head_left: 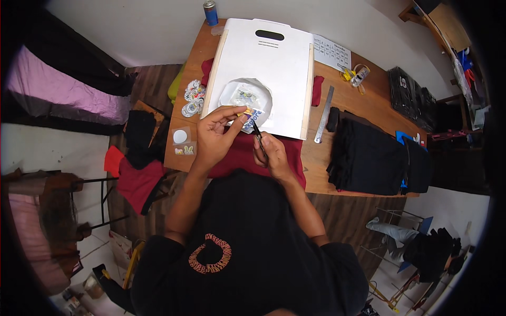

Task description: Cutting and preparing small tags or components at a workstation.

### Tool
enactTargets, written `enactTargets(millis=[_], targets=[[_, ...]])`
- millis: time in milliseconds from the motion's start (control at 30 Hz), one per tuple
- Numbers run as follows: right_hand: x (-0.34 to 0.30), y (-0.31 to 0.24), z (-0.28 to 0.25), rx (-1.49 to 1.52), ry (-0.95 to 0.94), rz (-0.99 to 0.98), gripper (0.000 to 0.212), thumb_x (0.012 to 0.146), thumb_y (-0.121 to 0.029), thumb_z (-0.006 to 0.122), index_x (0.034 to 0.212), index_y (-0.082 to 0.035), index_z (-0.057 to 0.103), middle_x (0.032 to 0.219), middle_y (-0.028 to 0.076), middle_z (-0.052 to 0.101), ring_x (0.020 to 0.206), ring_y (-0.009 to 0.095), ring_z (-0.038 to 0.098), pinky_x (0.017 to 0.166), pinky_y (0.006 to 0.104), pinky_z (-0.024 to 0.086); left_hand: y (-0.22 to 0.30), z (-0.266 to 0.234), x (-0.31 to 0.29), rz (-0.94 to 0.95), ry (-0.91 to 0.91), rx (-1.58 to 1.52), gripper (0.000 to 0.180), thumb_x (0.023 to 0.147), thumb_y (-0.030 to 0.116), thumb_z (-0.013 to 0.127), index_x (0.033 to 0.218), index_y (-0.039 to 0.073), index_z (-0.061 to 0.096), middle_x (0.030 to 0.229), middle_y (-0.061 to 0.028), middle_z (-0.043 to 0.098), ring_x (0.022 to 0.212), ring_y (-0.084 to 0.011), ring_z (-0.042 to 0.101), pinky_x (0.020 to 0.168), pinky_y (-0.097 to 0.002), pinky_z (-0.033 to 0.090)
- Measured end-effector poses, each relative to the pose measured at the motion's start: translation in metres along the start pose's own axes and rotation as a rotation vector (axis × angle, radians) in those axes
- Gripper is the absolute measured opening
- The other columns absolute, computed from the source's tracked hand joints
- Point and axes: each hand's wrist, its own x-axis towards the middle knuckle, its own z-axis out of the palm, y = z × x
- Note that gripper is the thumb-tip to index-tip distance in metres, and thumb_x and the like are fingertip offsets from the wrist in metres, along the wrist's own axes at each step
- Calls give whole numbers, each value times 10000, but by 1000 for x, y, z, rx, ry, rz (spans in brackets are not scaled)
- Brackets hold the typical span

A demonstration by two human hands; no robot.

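My left hand (215, 138) pinches the edge of a small printed film (253, 119) with blue lettering and a bit of yellow. In my right hand (274, 154) is a slim black pointed tool (257, 131); its tip meets the film, and I cannot tell its exact kind. Both hands are over the lower part of a large white board (258, 58) with a slot near its far end. A round hollow (266, 97) in the board holds more clear printed film (245, 98). Maroon cloth (237, 152) lies under the board and shows at its near edge.
Round stickers (194, 95) and a card with a white disc (181, 136) lie left on the wooden table (319, 171). To the right are a steel ruler (324, 113), folded black garments (363, 152) and a tape roll (360, 76). A spray can (211, 13) stands far left.
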Motion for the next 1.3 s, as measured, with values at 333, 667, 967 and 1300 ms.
enactTargets(millis=[333,667,967,1300], targets=[[0,2,-1,10,-9,-4,325,1024,-322,375,880,-45,465,554,-43,304,448,51,239,433,220,244,4,-1,2,-45,-37,19,237,868,-66,612,1104,-78,631,1080,-126,619,976,-140,605,839,-230,503],[-1,-1,-2,-56,-15,39,387,1006,-406,380,878,-55,480,535,-40,300,435,65,256,423,228,236,8,-8,9,-107,-122,42,249,879,-61,600,1126,-59,627,1080,-120,629,932,-113,608,812,-207,500],[-2,-3,0,3,-35,29,333,1025,-330,373,882,-44,467,553,-47,290,444,49,231,427,215,227,20,-10,18,-113,-249,167,256,883,-44,602,1137,-42,633,1060,-123,641,929,-114,606,801,-214,495],[-3,0,-2,10,-30,16,332,1025,-326,371,882,-41,465,549,-38,298,442,54,236,426,218,235,20,-10,22,-131,-278,169,253,874,-46,613,1125,-34,642,1080,-139,646,979,-136,612,856,-238,505]])
